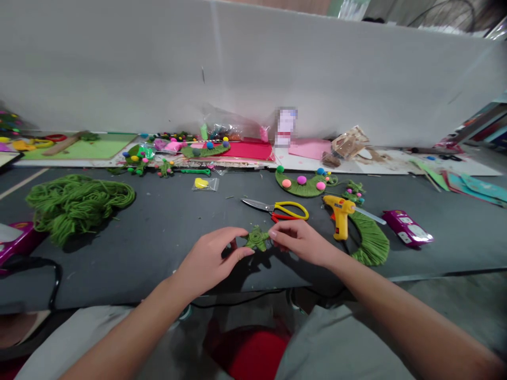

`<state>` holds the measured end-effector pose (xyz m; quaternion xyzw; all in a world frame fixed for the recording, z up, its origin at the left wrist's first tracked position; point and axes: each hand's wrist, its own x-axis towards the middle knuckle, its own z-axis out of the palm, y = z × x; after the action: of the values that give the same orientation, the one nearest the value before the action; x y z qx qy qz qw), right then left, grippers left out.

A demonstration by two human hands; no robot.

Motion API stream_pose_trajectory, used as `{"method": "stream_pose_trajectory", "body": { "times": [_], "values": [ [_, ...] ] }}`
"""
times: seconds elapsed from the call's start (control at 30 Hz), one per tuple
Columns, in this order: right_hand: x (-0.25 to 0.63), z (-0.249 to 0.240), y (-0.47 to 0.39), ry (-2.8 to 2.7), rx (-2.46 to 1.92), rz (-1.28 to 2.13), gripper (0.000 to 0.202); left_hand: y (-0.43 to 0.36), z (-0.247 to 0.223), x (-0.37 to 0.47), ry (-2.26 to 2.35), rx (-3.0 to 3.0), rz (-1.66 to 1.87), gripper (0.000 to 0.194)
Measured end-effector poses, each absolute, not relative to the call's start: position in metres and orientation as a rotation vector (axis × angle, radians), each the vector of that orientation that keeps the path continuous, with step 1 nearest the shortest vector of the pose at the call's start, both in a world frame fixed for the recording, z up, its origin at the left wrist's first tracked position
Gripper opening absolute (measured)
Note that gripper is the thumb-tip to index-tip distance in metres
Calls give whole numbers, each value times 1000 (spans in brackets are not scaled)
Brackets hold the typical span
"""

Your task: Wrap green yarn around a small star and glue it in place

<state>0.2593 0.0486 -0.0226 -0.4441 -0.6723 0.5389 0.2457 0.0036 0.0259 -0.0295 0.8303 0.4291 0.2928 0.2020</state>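
A small green yarn star (256,238) with a coiled middle is held just above the dark table, between my two hands. My left hand (212,257) pinches its left side between thumb and fingers. On the other side, my right hand (300,241) grips a right-hand point of the star with its fingertips. Scissors (277,208) with yellow and red handles lie just beyond the star. Right of my right hand, a yellow glue gun (340,215) with a clear glue stick rests by a green yarn-wrapped crescent (371,240).
A heap of green yarn (79,203) lies at left. A crescent with pompoms (300,183) sits behind the scissors. A purple device (407,228) is at right. Coloured sheets (249,150) and bags line the white partition (253,74). A cable (57,285) crosses the left edge.
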Motion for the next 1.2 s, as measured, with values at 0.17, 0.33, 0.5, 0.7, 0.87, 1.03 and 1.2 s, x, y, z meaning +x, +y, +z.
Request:
{"method": "stream_pose_trajectory", "body": {
  "times": [0.17,0.33,0.5,0.7,0.87,1.03,1.2],
  "values": [
    [259,-23,47,-1791,-1212,1538,36,26,-32,2,1165,2349,819,28],
    [259,-23,48,-1763,-1195,1611,39,26,-35,0,1127,2375,829,28],
    [259,-25,48,-1765,-1186,1628,39,27,-37,1,1093,2435,852,25],
    [261,-23,48,-1780,-1196,1663,37,28,-36,2,1043,2481,857,22],
    [264,-24,48,-1793,-1212,1746,40,28,-37,1,1027,2536,824,25],
    [271,-23,42,-1755,-1259,1746,39,27,-34,-1,1031,2551,692,36],
    [299,-19,25,-1663,-1358,1674,32,20,-34,-2,1095,2568,463,47]
  ]
}}
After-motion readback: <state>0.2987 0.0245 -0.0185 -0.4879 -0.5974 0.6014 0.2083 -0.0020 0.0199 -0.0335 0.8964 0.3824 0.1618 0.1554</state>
